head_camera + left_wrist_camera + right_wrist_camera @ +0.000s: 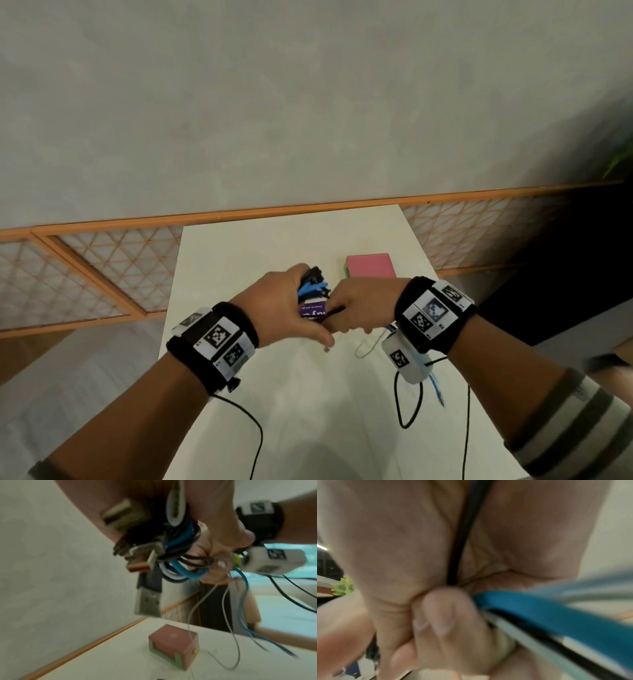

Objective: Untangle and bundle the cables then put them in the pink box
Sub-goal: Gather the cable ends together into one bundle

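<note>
My left hand [291, 308] grips a coiled bundle of black, blue and white cables [313, 289] above the white table [274, 394]. In the left wrist view the cable bundle [178, 555] shows several USB plugs sticking out. My right hand [356, 308] meets the bundle from the right, its fingers curled round the loose strands. The right wrist view shows a blue cable [547, 612] and a black cable [460, 536] running through that fist. A purple label [313, 311] sits between the hands. The closed pink box [371, 266] [173, 646] stands on the table just beyond.
A thin white cable [368, 347] and a blue strand [436, 387] hang from my right hand to the table. Black wrist-camera leads [407, 404] trail over the near table. An orange lattice rail [102, 260] runs behind the table, with a grey wall above.
</note>
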`<state>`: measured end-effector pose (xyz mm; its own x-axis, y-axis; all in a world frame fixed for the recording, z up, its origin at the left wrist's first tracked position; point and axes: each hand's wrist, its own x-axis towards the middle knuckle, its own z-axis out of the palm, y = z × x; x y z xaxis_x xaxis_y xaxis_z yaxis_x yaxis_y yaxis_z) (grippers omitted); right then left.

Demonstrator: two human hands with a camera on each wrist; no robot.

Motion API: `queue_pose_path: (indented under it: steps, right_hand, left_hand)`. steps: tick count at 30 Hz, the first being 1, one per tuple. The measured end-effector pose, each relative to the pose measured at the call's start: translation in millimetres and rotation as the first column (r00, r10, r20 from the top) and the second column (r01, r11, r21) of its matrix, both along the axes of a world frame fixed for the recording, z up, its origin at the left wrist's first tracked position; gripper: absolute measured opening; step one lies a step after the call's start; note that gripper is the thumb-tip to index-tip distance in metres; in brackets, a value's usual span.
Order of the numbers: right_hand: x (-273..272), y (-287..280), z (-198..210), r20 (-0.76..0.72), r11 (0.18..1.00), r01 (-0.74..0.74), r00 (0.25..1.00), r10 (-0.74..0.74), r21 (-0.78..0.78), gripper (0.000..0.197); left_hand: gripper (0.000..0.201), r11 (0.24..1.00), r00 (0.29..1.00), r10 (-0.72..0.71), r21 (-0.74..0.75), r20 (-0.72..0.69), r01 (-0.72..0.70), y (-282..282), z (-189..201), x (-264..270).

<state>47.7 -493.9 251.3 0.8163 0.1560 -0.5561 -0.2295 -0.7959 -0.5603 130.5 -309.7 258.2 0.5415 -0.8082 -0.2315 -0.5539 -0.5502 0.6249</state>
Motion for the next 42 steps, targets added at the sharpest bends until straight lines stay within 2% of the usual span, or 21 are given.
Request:
queue_pose_path:
  steps: [2,3,5,8,10,12,14,16,18,21,24,25,27,28,30,31,33,35,38,40,42]
  right_hand:
    - [-1,2,4,-0.015,0.998,-0.021,1.0,0.022,0.06,0.038]
    - [-1,2,5,-0.016,0.996,-0.03,0.999,0.032,0.079,0.036]
    - [0,1,4,-0.008,0.996,-0.021,1.0,0.022,0.091,0.035]
    - [1,-6,4,0.021,0.998,-0.024,1.0,0.023,0.057,0.03]
    - [2,-10,8,0.098,0.995,-0.062,0.993,0.069,-0.073,0.025]
    - [1,-17,5,0.166,0.988,-0.039,0.984,0.065,-0.15,0.029]
    - [-2,-25,-4,0.251,0.993,0.091,0.966,-0.068,-0.081,0.041]
    - [-6,-21,-19,0.323,0.974,0.215,0.919,-0.224,0.066,0.049]
    - [-12,-6,-33,0.364,0.907,0.331,0.836,-0.409,0.259,0.05]
    - [-16,24,-47,0.279,0.693,0.441,0.689,-0.669,0.571,0.056]
    - [-16,46,-53,0.118,0.503,0.469,0.636,-0.762,0.726,0.063]
    - [-16,50,-53,0.09,0.481,0.467,0.642,-0.762,0.742,0.068]
    - [-19,52,-46,0.135,0.567,0.407,0.716,-0.685,0.716,0.074]
    - [-20,52,-43,0.168,0.619,0.347,0.766,-0.621,0.705,0.067]
    - [-19,49,-35,0.164,0.653,0.265,0.839,-0.518,0.709,0.042]
    - [-17,47,-33,0.161,0.663,0.241,0.859,-0.485,0.709,0.033]
    - [-12,44,-31,0.159,0.701,0.224,0.885,-0.437,0.677,0.026]
    - [-8,42,-28,0.178,0.742,0.201,0.9,-0.398,0.639,0.033]
    - [-5,32,-31,0.214,0.795,0.19,0.903,-0.371,0.576,0.066]
    - [-7,23,-38,0.21,0.822,0.243,0.894,-0.396,0.516,0.08]
    - [-13,16,-47,0.202,0.814,0.292,0.876,-0.439,0.503,0.083]
  left_hand:
    - [0.076,0.99,0.992,-0.092,0.112,0.083,0.082,-1,-10,-5]
    - [0.07,0.989,0.99,-0.094,0.121,0.105,0.081,-1,-17,-6]
    - [0.049,0.996,0.989,-0.047,0.087,0.139,0.035,-1,-28,-6]
    - [0.021,0.998,0.994,0.047,0.039,0.1,-0.051,-1,-37,-2]
    - [0.012,0.998,0.997,0.057,0.009,0.05,-0.058,0,-40,3]
    - [0.012,0.995,0.995,0.088,-0.047,-0.047,-0.09,4,-38,10]
    - [0.018,0.971,0.963,0.18,-0.12,-0.201,-0.206,7,-33,17]
    - [0.03,0.914,0.898,0.276,-0.195,-0.341,-0.355,7,-28,17]
    - [0.035,0.849,0.827,0.348,-0.226,-0.442,-0.478,1,-27,14]
    - [0.031,0.767,0.703,0.343,-0.246,-0.622,-0.592,-10,-29,6]
    - [0.036,0.753,0.633,0.277,-0.246,-0.723,-0.61,-18,-31,-6]
    - [0.036,0.754,0.624,0.264,-0.247,-0.736,-0.609,-19,-31,-8]
    - [0.035,0.784,0.618,0.22,-0.24,-0.754,-0.572,-20,-31,-9]
    - [0.045,0.817,0.643,0.191,-0.243,-0.742,-0.523,-20,-31,-8]
    - [0.056,0.861,0.721,0.176,-0.25,-0.67,-0.442,-23,-32,-7]
    - [0.052,0.855,0.752,0.209,-0.257,-0.625,-0.451,-25,-31,-8]
    - [0.037,0.796,0.762,0.303,-0.288,-0.572,-0.533,-30,-31,-10]
    - [0.03,0.728,0.747,0.359,-0.333,-0.559,-0.599,-33,-31,-9]
    - [0.03,0.701,0.729,0.362,-0.347,-0.581,-0.624,-31,-27,0]
    - [0.021,0.68,0.707,0.313,-0.37,-0.634,-0.633,-28,-16,8]
    - [0.015,0.645,0.668,0.227,-0.404,-0.709,-0.649,-25,-6,16]
